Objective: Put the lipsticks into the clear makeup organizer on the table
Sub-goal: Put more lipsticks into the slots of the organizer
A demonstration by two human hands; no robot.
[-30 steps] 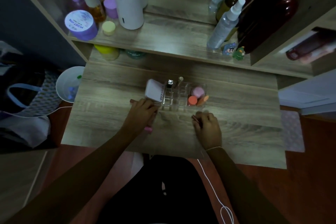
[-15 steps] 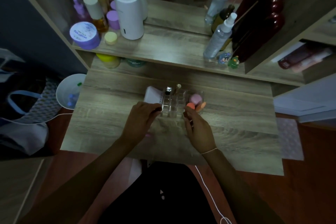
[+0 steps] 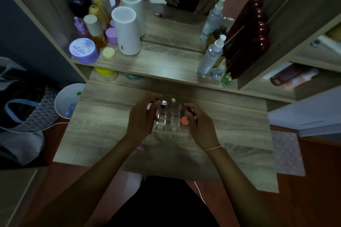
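Note:
The clear makeup organizer (image 3: 167, 118) stands mid-table between my hands. A silver-capped lipstick (image 3: 163, 102) and a slim gold-capped one (image 3: 173, 100) stand upright in its back slots. An orange sponge (image 3: 184, 121) lies in its right part. My left hand (image 3: 142, 118) wraps the organizer's left side and hides the white box there. My right hand (image 3: 200, 124) curls over the right side, covering the pink sponge. A pink lipstick (image 3: 141, 147) lies on the table, partly hidden under my left wrist.
A shelf behind the table carries a white cylinder device (image 3: 126, 33), a purple jar (image 3: 83, 50), several bottles, a spray bottle (image 3: 212, 55) and small figurines (image 3: 226, 78). A mirror stands behind them. A white bin (image 3: 64, 101) sits left of the table.
My right hand rose from the table to the organizer's right side. My left hand slid forward along the left side, over the white box. The view tilted up.

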